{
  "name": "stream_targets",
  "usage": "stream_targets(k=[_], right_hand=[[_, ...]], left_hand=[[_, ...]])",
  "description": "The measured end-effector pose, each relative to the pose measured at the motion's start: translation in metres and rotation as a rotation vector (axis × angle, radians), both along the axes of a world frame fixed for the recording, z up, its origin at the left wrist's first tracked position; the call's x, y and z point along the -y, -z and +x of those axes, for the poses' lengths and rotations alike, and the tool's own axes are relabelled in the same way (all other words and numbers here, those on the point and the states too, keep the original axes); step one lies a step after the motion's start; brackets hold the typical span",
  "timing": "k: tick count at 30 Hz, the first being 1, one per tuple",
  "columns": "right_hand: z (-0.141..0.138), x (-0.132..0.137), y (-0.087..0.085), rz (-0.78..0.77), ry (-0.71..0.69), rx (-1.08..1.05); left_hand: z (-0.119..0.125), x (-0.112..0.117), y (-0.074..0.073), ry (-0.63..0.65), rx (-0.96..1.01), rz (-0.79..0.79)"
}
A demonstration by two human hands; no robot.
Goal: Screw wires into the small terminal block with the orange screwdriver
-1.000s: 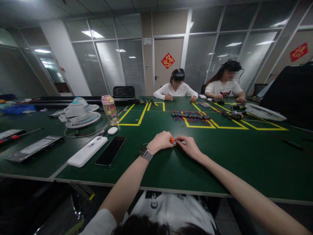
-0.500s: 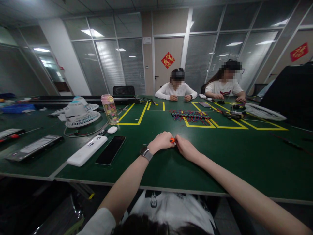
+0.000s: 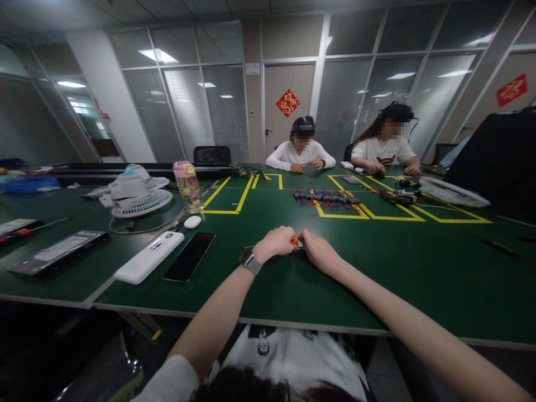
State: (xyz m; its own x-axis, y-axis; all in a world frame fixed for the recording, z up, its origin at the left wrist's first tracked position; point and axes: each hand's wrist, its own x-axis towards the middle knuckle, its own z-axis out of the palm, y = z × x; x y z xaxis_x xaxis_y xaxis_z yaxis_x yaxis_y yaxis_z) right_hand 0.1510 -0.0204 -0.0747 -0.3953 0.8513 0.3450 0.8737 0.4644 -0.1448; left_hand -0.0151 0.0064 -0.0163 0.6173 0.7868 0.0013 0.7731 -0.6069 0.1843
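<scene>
My left hand [image 3: 274,241], with a watch on its wrist, is closed around a screwdriver [image 3: 294,240]. The tool's orange handle end shows beside the thumb, and its thin shaft sticks out on the left side of the fist. Close against it, my right hand [image 3: 320,251] has its fingers bent together in a pinch. A small pale piece [image 3: 298,249] shows between the two hands; most of it is hidden by the fingers, so its kind is unclear. Both hands are low over the green table [image 3: 268,296].
On the left lie a black phone [image 3: 190,257], a white power bank [image 3: 149,258], a hard drive [image 3: 61,252] and a fan [image 3: 142,202]. A bottle [image 3: 188,187] stands behind them. Ahead is a heap of wired parts [image 3: 329,202]. Two people sit opposite.
My hands stay nearly in place, with a slight shift at the fingers; the pale piece between them shows more. The person opposite now has a greyish flat thing at their hands.
</scene>
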Motion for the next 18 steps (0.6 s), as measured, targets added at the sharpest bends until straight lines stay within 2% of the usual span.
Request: stream_targets(k=[2, 5, 7, 9, 12, 15, 18], right_hand=[[0.001, -0.0006, 0.0, 0.046, 0.003, -0.004], [0.0033, -0.0015, -0.0017, 0.234, -0.016, -0.037], [0.0052, -0.0019, -0.0035, 0.356, -0.035, -0.124], [0.0073, -0.0019, -0.0047, 0.398, -0.061, -0.263], [0.0091, -0.0013, -0.005, 0.321, -0.129, -0.427], [0.0087, -0.0001, -0.0046, 0.174, -0.167, -0.455], [0.007, 0.001, -0.0049, 0.053, -0.137, -0.443]], left_hand=[[-0.0001, 0.0, 0.0014, -0.011, -0.007, 0.03], [0.0008, 0.0005, 0.0026, -0.031, -0.011, 0.074], [0.0017, 0.0009, 0.0028, -0.045, -0.017, 0.096], [0.0021, 0.001, 0.0026, -0.058, -0.025, 0.108], [0.0014, 0.001, 0.0022, -0.078, -0.031, 0.117], [0.0, 0.0008, 0.0016, -0.085, -0.027, 0.121], [-0.001, 0.0004, 0.0012, -0.091, -0.024, 0.12]])
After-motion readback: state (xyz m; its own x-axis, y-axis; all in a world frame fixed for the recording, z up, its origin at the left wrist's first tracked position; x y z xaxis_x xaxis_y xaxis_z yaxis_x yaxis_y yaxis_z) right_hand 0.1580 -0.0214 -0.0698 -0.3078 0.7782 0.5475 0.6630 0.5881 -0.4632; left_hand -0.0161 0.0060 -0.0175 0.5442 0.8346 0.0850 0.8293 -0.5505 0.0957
